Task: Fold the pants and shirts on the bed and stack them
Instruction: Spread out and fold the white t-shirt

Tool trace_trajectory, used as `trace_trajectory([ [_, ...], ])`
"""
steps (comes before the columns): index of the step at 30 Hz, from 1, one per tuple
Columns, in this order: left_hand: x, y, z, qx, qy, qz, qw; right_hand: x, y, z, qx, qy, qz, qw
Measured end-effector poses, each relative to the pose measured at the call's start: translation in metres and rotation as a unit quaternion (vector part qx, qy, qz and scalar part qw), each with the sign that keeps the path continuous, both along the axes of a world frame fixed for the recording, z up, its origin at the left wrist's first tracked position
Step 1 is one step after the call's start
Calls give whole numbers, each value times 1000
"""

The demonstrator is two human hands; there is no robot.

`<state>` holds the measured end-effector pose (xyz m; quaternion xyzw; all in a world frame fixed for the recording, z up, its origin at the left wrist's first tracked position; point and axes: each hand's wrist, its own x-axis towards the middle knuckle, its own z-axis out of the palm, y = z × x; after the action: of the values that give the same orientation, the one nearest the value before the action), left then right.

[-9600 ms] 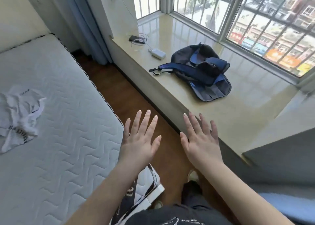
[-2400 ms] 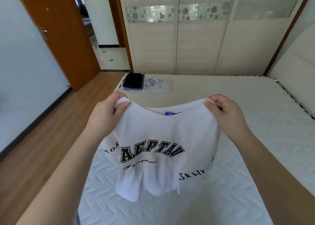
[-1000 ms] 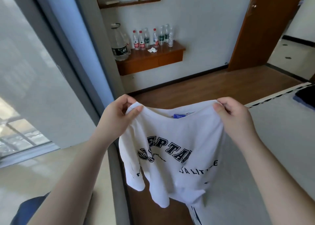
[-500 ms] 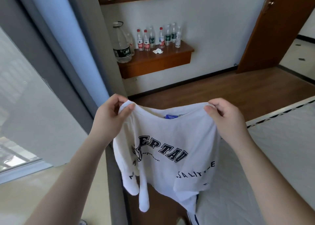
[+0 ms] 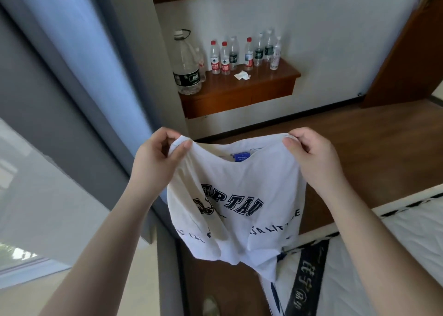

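Note:
A white T-shirt (image 5: pixel 239 191) with dark block lettering hangs in the air in front of me, its blue neck label facing me. My left hand (image 5: pixel 155 162) pinches its left shoulder and my right hand (image 5: pixel 311 157) pinches its right shoulder. The shirt's hem dangles above the wooden floor beside the corner of the bed (image 5: pixel 395 243), which fills the lower right. No other shirts or pants are in view.
A wall-mounted wooden shelf (image 5: pixel 239 92) carries several water bottles (image 5: pixel 225 56) and one big jug (image 5: pixel 187 64). A blue curtain (image 5: pixel 84 52) and a window sill (image 5: pixel 84 291) are on the left. An orange-brown door (image 5: pixel 412 59) stands at the right.
I turned from the bed towards the shelf wall while holding the shirt up. Over the last half second the view shifted slightly left and the shirt's lower part swung towards the bed corner.

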<state>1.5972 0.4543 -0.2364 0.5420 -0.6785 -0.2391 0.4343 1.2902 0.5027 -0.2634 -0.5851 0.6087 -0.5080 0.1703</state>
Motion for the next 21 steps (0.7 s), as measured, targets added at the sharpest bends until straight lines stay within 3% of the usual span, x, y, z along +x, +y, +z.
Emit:
trace_trajectory([
  [10,12,-151,-14,18,52,-106,993,30,-136,-12,32,-24,-47,998],
  [21,-70,-284,-36,35,66,-213,974,-15,-229,-35,84,-48,-107,990],
])
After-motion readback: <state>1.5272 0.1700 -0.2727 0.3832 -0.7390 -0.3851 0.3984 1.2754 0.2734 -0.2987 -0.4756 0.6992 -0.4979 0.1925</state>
